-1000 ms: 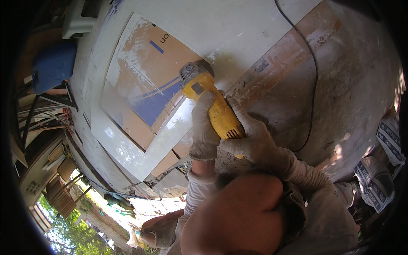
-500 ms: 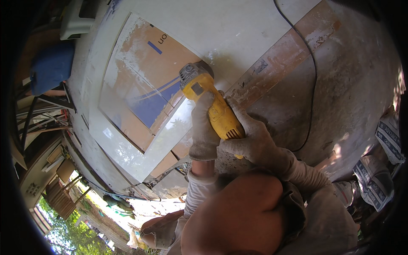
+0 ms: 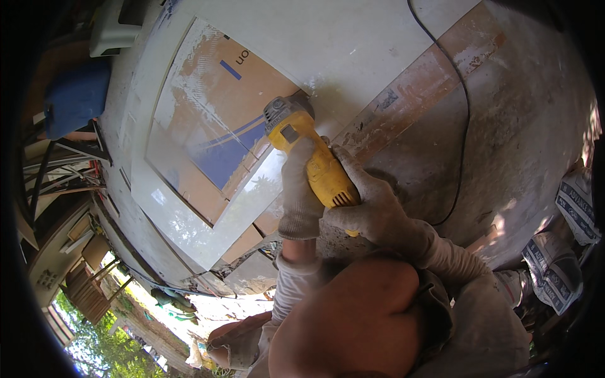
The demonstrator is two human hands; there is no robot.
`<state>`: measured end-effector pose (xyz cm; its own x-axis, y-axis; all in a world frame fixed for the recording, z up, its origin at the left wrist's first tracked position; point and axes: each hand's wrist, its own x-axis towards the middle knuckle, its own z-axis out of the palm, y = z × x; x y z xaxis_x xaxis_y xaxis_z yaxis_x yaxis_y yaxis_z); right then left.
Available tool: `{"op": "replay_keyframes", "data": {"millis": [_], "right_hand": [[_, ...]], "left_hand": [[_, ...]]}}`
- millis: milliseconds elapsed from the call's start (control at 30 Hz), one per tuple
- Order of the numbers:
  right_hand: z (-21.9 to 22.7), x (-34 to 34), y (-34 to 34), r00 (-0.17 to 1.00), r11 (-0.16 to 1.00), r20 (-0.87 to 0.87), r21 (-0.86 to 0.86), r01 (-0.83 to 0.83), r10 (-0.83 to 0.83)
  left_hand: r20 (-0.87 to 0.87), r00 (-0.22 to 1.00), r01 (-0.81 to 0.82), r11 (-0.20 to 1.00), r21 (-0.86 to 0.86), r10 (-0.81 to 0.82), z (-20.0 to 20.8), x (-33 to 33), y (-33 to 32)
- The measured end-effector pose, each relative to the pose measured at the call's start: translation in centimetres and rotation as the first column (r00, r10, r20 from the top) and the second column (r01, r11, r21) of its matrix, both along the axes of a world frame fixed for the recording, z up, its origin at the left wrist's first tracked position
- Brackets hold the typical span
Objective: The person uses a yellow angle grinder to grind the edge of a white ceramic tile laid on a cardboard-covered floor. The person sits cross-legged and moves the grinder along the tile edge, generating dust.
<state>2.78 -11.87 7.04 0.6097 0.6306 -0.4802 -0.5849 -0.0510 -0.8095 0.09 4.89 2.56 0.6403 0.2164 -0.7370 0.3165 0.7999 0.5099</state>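
Both gloved hands grip the yellow angle grinder point(image 3: 312, 157): the left hand point(image 3: 300, 195) wraps its body, the right hand point(image 3: 372, 211) closes on the rear. Its disc meets the large white tile point(image 3: 353, 50) lying over flattened cardboard point(image 3: 208, 120). A steady, level hold, with the black cord point(image 3: 463, 126) trailing clear, should keep the cut straight.

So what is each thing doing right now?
Yellow angle grinder: gripped by both hands, head on the tile's edge.
Left gloved hand: wrapped round the grinder's body.
Right gloved hand: gripping its rear.
Large white tile: flat, dusty.
Brown cardboard sheet: flat under it.
Black cord: slack.
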Motion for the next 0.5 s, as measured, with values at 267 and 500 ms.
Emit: {"op": "replay_keyframes", "data": {"millis": [267, 500], "right_hand": [[0.13, 0.10, -0.24, 0.995, 0.998, 0.099, -0.059, -0.025, 0.031], [-0.24, 0.09, -0.08, 0.994, 0.999, 0.113, -0.044, 0.013, -0.008]], "left_hand": [[0.023, 1.000, -0.017, 0.999, -0.049, 0.018, 0.23, 0.44, -0.13], [0.040, 0.999, -0.003, 1.000, -0.017, 0.004, 0.01, 0.70, -0.24]]}}
